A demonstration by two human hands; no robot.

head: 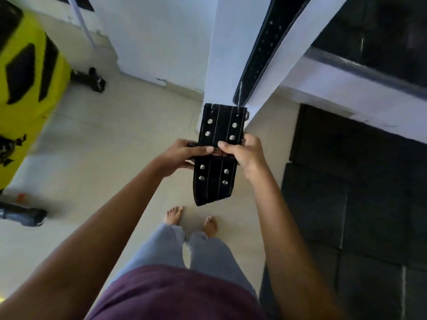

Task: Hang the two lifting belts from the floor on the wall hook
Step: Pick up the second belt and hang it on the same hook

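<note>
Showing, head view: studded black belt [218, 144], gripped mid-length by left hand [182, 158] and right hand [242, 153], held over pale floor [104, 146]. Second black belt [265, 49] is seen hanging down white pillar [226, 54]; hook unseen.

Your arms: both bare, stretched forward and slightly down from the lower corners of the view, converging at chest height in front of you.

Your left hand [179, 157]: palm turned inward, fingers [201, 149] pointing right, thumb side up, closed in a pinch.

Your right hand [243, 152]: wrist bent, knuckles outward, fingers [225, 145] curled left, closed in a grip.

Fingertips of the two hands nearly touching at the centre.

Your legs: standing, feet bare, set slightly apart, toes pointing forward below the hands.
</note>
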